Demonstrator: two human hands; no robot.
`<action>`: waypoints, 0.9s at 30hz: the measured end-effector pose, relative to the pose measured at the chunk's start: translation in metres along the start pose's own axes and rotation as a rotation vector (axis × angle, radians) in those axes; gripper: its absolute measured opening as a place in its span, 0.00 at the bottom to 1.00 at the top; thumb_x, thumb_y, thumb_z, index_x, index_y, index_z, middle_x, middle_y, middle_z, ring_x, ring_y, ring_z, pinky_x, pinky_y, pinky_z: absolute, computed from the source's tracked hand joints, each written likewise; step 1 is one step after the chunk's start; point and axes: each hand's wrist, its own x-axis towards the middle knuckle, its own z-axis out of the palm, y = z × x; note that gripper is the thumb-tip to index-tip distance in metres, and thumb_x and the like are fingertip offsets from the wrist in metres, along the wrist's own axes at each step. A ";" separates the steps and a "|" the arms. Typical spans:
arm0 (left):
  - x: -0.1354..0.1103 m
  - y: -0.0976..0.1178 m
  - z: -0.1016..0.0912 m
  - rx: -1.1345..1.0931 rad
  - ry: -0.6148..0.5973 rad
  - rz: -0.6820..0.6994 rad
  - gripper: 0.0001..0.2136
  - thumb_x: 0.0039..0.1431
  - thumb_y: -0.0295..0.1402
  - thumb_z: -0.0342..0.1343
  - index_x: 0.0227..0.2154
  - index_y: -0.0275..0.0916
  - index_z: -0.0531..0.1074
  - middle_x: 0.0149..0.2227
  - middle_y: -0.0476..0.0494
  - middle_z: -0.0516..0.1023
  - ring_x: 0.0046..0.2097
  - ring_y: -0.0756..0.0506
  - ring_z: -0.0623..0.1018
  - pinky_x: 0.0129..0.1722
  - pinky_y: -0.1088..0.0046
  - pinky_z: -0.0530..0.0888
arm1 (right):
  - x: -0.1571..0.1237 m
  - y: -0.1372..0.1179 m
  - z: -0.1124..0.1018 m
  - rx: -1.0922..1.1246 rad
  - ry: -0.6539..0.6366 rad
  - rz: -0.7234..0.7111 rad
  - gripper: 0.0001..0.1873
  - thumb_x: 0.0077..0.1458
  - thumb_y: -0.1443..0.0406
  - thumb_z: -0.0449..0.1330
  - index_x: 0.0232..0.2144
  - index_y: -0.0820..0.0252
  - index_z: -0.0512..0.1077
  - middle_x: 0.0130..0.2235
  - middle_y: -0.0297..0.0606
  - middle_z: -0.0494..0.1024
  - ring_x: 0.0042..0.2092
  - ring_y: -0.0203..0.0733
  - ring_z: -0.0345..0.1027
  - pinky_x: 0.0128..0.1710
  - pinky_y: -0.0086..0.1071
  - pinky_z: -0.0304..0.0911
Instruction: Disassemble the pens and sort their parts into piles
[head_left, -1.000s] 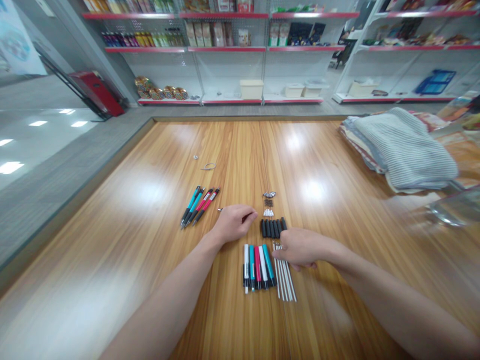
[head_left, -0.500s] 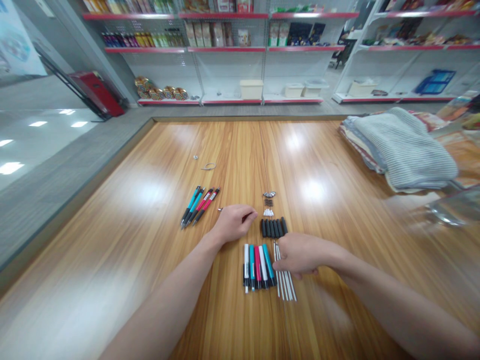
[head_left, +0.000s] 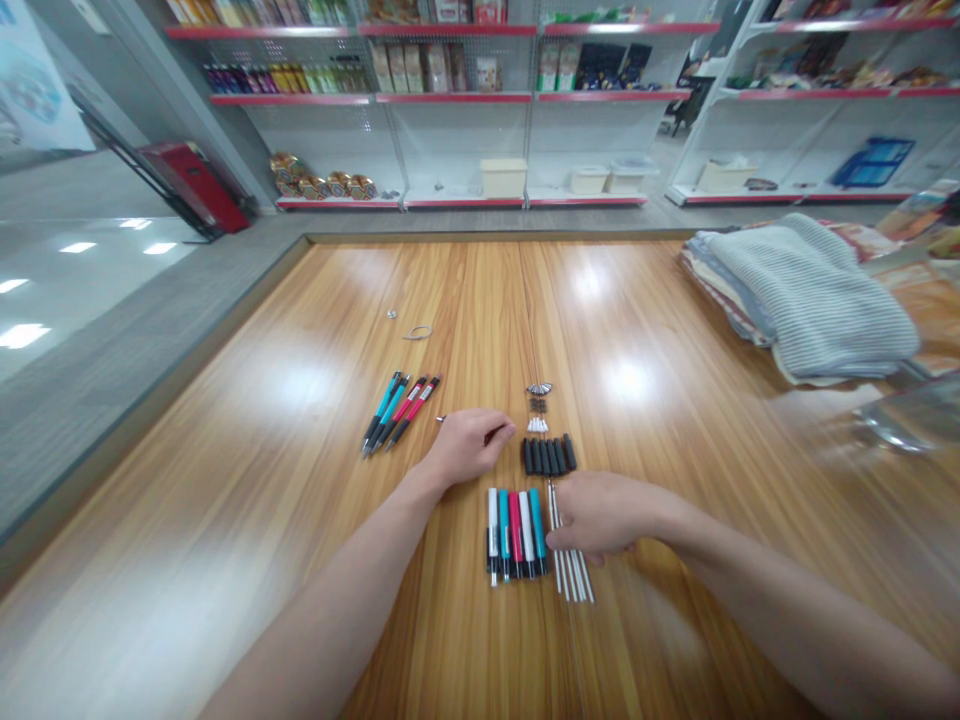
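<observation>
My left hand [head_left: 474,443] rests on the wood with its fingers curled in; whatever they may hold is hidden. A small metal piece [head_left: 441,419] pokes out beside it. Over a row of white pen refills [head_left: 574,580] lies my right hand [head_left: 600,512], thumb apart from the bent fingers, with no held object showing. Its thumb is close to the rightmost blue pen barrel [head_left: 538,525], in a row with white, blue and red barrels [head_left: 514,525]. Above stand black grips [head_left: 547,456], white small parts [head_left: 537,425], dark springs [head_left: 538,405] and metal tips [head_left: 538,388].
Several assembled pens [head_left: 401,412], blue and red, lie left of my left hand. Farther back are a wire loop [head_left: 418,333] and a small metal bit [head_left: 391,314]. Folded cloths [head_left: 814,295] and a clear container [head_left: 911,415] occupy the right side. Shelves stand beyond the table.
The rightmost blue barrel, slanted before, now stands nearly parallel to the others. My right hand has shifted slightly. My left hand has stayed in place.
</observation>
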 end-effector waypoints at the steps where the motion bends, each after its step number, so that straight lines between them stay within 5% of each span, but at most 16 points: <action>1: 0.000 0.000 0.000 -0.001 -0.001 0.000 0.10 0.64 0.33 0.48 0.30 0.38 0.72 0.30 0.45 0.77 0.34 0.48 0.75 0.34 0.74 0.67 | -0.001 0.000 -0.001 -0.018 -0.001 -0.001 0.18 0.50 0.59 0.52 0.23 0.65 0.76 0.20 0.40 0.75 0.20 0.38 0.67 0.24 0.30 0.59; 27: -0.001 -0.001 0.001 -0.007 0.003 -0.002 0.10 0.63 0.33 0.49 0.30 0.37 0.72 0.30 0.45 0.76 0.33 0.49 0.74 0.34 0.75 0.66 | -0.008 0.003 -0.006 -0.020 0.036 -0.112 0.18 0.49 0.60 0.55 0.17 0.64 0.75 0.12 0.34 0.67 0.14 0.34 0.60 0.17 0.27 0.56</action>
